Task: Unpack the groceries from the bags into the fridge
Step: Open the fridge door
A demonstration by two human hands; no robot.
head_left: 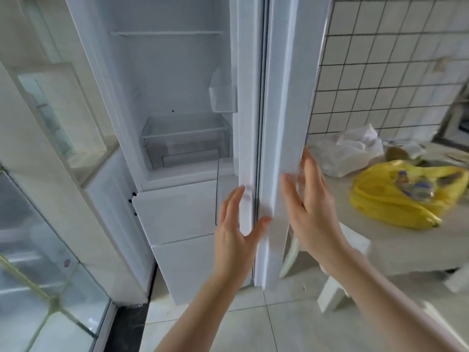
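Left hand (234, 224) and right hand (308, 199) flat-fingered on fridge door (284, 123) edge, no grip, yellow bag (396, 199) contents blurred

One view only: a wide-angle camera worn on the person's head, looking forward and down. It stands close to the fridge (177, 97), whose open compartment fills the upper centre of the frame, with the door edge (284, 123) running vertically through the middle. Both forearms enter from the lower edge; the left hand (236, 224) and right hand (312, 207) sit just below centre. Straight lines bow toward the frame borders. The tiled wall (380, 72) occupies the upper right, the floor (253, 326) the bottom.
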